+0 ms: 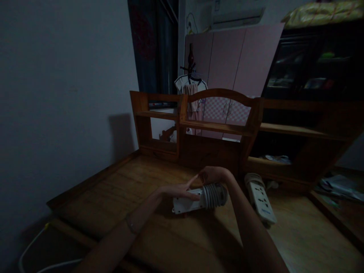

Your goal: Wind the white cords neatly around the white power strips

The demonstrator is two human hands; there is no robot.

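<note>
A white power strip (184,205) lies tilted in my left hand (178,190), just above or on the wooden desktop; I cannot tell which. My left fingers lie along its body, and the thumb side reaches up towards the other hand. Its grey cord (212,196) is wound in several tight loops around the right end of the strip. Behind and above these loops, my right hand (215,174) bends over with its fingers curled inward, close to the left hand's fingertips. What sits between the right fingers is hidden in the dim light.
A second white power strip (261,203), its cord coiled at the far end, lies right of my right forearm, with a plug (273,184) beside it. A wooden shelf unit (216,128) lines the desk's back. Papers (339,186) lie far right; a white cable (28,244) hangs lower left.
</note>
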